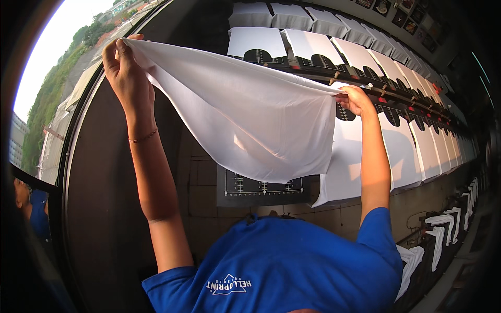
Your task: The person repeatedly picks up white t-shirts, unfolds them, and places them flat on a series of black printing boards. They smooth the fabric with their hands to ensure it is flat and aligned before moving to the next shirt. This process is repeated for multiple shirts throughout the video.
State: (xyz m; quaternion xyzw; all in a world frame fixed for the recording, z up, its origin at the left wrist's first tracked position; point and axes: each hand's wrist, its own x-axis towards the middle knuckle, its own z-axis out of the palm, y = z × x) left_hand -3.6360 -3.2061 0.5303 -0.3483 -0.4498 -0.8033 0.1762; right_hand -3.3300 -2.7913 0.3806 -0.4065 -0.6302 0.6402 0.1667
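A thin white cloth (250,120) is stretched in the air between my two hands, its lower edge sagging in a curve. At the upper left, my left hand (124,61) pinches one corner between thumb and fingers. My right hand (356,100), lower and further right, grips the opposite upper edge, where a bit of fabric is bunched. Beneath the cloth lies a black board (265,197) with a white ruled grid, mostly hidden by the fabric. Whether the cloth is a whole garment I cannot tell.
Rows of boards covered with white fabric (402,138) run off to the right, split by a dark rail (383,94). A window (78,94) lines the left side. White cloths (441,229) hang at the lower right. Tiled floor (203,180) shows below.
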